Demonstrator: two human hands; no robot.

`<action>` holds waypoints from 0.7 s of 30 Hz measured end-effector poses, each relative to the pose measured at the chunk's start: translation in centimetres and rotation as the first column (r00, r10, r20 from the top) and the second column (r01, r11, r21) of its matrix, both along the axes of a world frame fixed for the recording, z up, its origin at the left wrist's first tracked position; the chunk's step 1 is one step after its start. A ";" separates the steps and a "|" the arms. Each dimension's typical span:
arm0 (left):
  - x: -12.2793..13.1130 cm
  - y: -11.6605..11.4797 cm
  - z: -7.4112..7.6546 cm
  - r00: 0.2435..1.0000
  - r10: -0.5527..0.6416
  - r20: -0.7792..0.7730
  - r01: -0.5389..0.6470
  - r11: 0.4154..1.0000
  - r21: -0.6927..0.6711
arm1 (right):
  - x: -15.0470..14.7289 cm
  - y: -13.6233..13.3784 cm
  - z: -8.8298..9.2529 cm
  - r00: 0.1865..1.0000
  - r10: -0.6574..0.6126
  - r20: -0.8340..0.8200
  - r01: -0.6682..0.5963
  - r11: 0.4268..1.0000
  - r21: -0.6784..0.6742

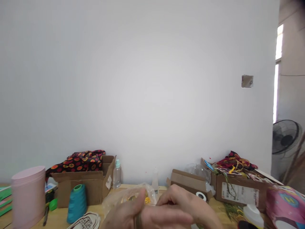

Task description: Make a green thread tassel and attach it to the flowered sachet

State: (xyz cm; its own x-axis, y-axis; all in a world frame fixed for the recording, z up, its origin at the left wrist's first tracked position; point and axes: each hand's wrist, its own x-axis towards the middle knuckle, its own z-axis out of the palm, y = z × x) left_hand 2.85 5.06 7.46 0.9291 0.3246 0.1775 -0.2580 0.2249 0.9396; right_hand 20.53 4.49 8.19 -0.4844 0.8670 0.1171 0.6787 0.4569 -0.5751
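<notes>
My left hand [147, 218] is low in the middle, thumb raised and fingers stretched flat to the right, slightly blurred; a ring is on one finger. Behind it my right hand [188, 203] curls its fingers downward. Its fingertips are hidden behind the left hand, so what they hold, if anything, does not show. Just beyond both hands lies a clear plastic bag [114, 197] with yellow pieces [147, 200] in or beside it. A small white bottle [155, 182] stands upright behind the bag, near the wall.
On the left are a pink cylinder [28, 197], a teal thread cone [77, 205], wooden cut-outs [88, 221] and a cardboard box [78, 187] with printed cloth. A spray bottle [117, 175] stands beside it. Rightward are a small open box [188, 181], a filled carton [238, 190] and a white-capped bottle [253, 214].
</notes>
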 end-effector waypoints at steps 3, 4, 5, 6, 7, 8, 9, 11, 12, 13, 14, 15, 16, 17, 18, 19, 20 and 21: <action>-0.4 -0.1 1.8 0.988 -0.067 0.137 0.066 0.998 0.014 | 0.7 1.1 -0.7 1.000 0.013 0.005 -0.013 0.999 -0.049; -0.7 0.1 2.4 0.972 -0.066 0.226 0.069 0.998 -0.004 | 1.1 1.6 -1.1 1.000 0.017 -0.012 -0.018 0.998 -0.058; -1.1 0.3 2.9 0.942 -0.053 0.331 0.067 0.997 -0.029 | 1.5 2.2 -1.7 0.999 0.015 -0.029 -0.017 0.998 -0.068; -1.5 0.6 3.3 0.896 -0.030 0.444 0.065 0.996 -0.064 | 2.0 2.7 -2.2 0.999 -0.001 -0.034 -0.001 0.997 -0.078; -2.0 1.0 3.6 0.832 0.003 0.555 0.063 0.993 -0.100 | 2.5 3.2 -2.7 0.999 -0.031 -0.029 0.028 0.996 -0.080; -2.5 1.4 3.9 0.760 0.045 0.648 0.053 0.990 -0.131 | 3.0 3.6 -3.2 0.998 -0.065 -0.022 0.063 0.995 -0.076; -2.9 1.7 4.1 0.688 0.091 0.720 0.034 0.987 -0.158 | 3.6 3.9 -3.6 0.995 -0.102 -0.005 0.101 0.992 -0.071; -3.5 2.3 4.3 0.577 0.193 0.794 -0.028 0.976 -0.216 | 4.4 3.9 -3.9 0.985 -0.166 0.039 0.168 0.984 -0.053; -3.6 2.5 4.4 0.548 0.235 0.803 -0.057 0.968 -0.244 | 4.7 3.8 -3.8 0.981 -0.187 0.045 0.189 0.981 -0.038; -3.5 2.6 4.4 0.539 0.264 0.800 -0.076 0.961 -0.266 | 4.6 3.5 -3.6 0.979 -0.202 0.025 0.203 0.979 -0.019; -3.3 2.6 4.4 0.548 0.284 0.787 -0.085 0.955 -0.286 | 4.4 3.2 -3.2 0.978 -0.206 -0.023 0.206 0.979 0.004; -2.8 2.5 4.4 0.570 0.293 0.767 -0.082 0.950 -0.301 | 3.8 2.9 -2.9 0.976 -0.192 -0.102 0.196 0.980 0.031; -2.3 2.3 4.3 0.603 0.287 0.744 -0.067 0.948 -0.311 | 3.0 2.7 -2.5 0.965 -0.158 -0.209 0.172 0.984 0.051; -1.6 2.0 4.3 0.642 0.272 0.717 -0.043 0.946 -0.321 | 2.0 2.5 -2.2 0.943 -0.100 -0.319 0.129 0.989 0.072; -0.9 1.7 4.2 0.682 0.246 0.689 -0.012 0.945 -0.325 | 0.7 2.4 -1.9 0.903 -0.043 -0.428 0.093 0.991 0.096; -0.2 1.4 4.1 0.720 0.216 0.660 0.021 0.943 -0.331 | -0.6 2.4 -1.8 0.858 0.008 -0.513 0.048 0.994 0.096; 0.5 1.1 3.9 0.752 0.192 0.631 0.048 0.938 -0.342 | -2.1 2.5 -1.8 0.827 0.065 -0.559 -0.015 0.995 0.094; 1.1 0.8 3.8 0.780 0.168 0.602 0.072 0.932 -0.354 | -3.5 2.6 -1.9 0.818 0.076 -0.570 -0.022 0.995 0.101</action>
